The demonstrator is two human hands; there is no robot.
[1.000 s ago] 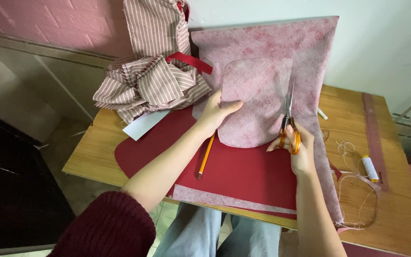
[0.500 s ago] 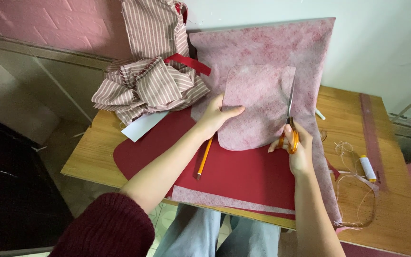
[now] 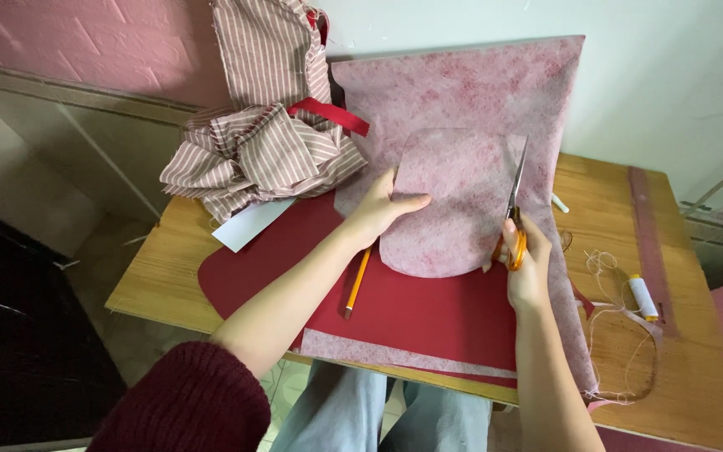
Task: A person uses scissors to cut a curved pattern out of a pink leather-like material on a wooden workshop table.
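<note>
Bearing red sheet (image 3: 428,314), wooden table (image 3: 696,377).

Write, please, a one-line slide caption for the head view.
Right hand cuts pink fabric with orange-handled scissors; left hand steadies the rounded piece.

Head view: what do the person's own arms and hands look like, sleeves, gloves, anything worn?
Both hands are bare, with no gloves and no rings or watch that I can make out. The left hand belongs to an arm with a dark maroon knitted sleeve pushed up above the elbow, so the forearm is uncovered. The right hand has a bare forearm too; no sleeve shows on that side within the frame.
</note>
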